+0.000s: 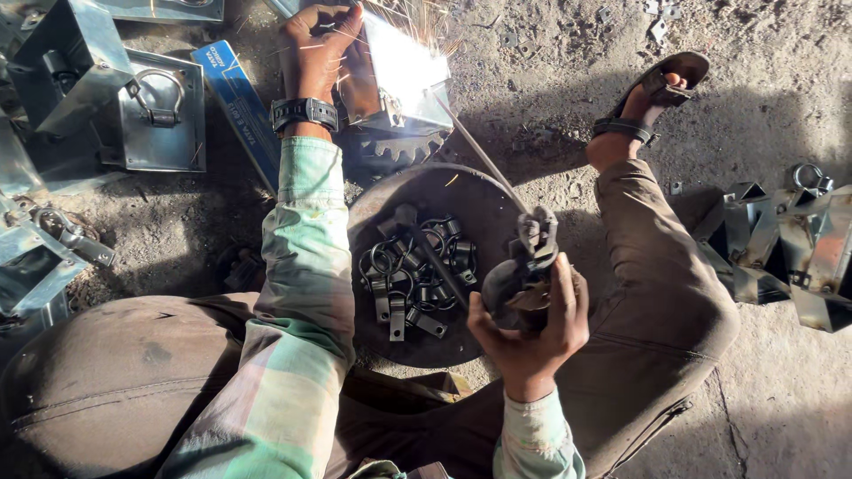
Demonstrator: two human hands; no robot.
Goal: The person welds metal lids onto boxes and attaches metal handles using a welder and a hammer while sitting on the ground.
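My left hand, with a black wristwatch on the wrist, grips a shiny sheet-metal box and holds it on the ground. My right hand is closed around a dark welding electrode holder. Its thin rod reaches up to the box, where sparks fly at the box's top edge. Between my knees lies a round dark metal pan with several black ring clamps in it. A toothed gear lies just under the box.
Shiny metal boxes with ring handles lie on the dirt floor at the left, more folded metal parts at the right. A blue carton lies beside my left arm. My sandalled foot rests at upper right.
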